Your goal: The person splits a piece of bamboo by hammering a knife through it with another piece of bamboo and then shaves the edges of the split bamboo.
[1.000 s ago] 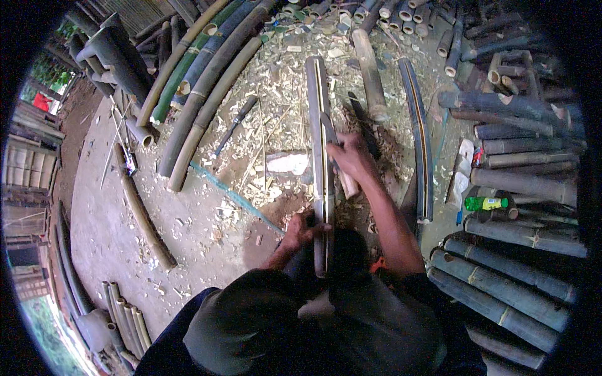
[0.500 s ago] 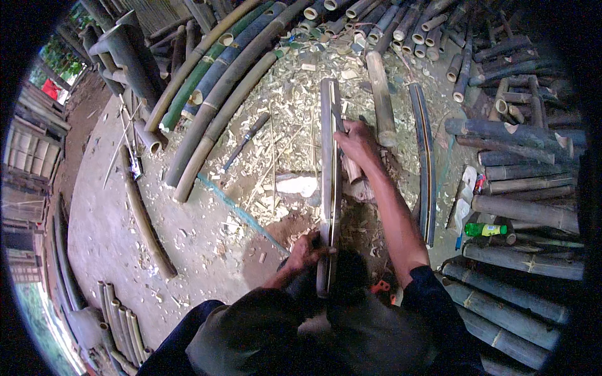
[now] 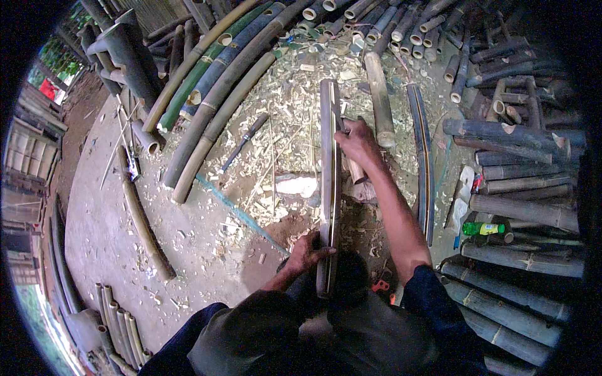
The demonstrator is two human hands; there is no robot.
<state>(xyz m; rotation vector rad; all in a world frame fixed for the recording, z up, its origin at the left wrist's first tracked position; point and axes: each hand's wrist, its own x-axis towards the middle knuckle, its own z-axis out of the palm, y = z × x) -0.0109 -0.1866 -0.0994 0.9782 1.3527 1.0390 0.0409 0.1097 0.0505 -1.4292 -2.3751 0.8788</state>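
Observation:
A long dark bamboo pole [image 3: 326, 169] stretches away from my lap, with a pale slit cut along its length. My left hand [image 3: 305, 252] is closed around its near part, the thumb lying across the top. Farther up, my right hand [image 3: 357, 139] is closed on a dark, flat-bladed tool [image 3: 337, 120], probably a knife. Its blade rests along the slit, and my fingers hide the handle. Under the pole, just below my right hand, the end of a short bamboo piece [image 3: 356, 171] shows.
Pale shavings [image 3: 291, 135] cover the floor. A slim dark-handled tool [image 3: 244, 143] and a blue-green strip [image 3: 241, 213] lie to the left. Long bamboo poles [image 3: 216, 125] lean beyond them. On the right are a split dark pole [image 3: 424, 163], a green bottle [image 3: 483, 229] and stacked bamboo [image 3: 520, 263].
The blade in my right hand has slid slightly toward me along the slit. My left hand still grips the same part of the pole. The view has shifted a little.

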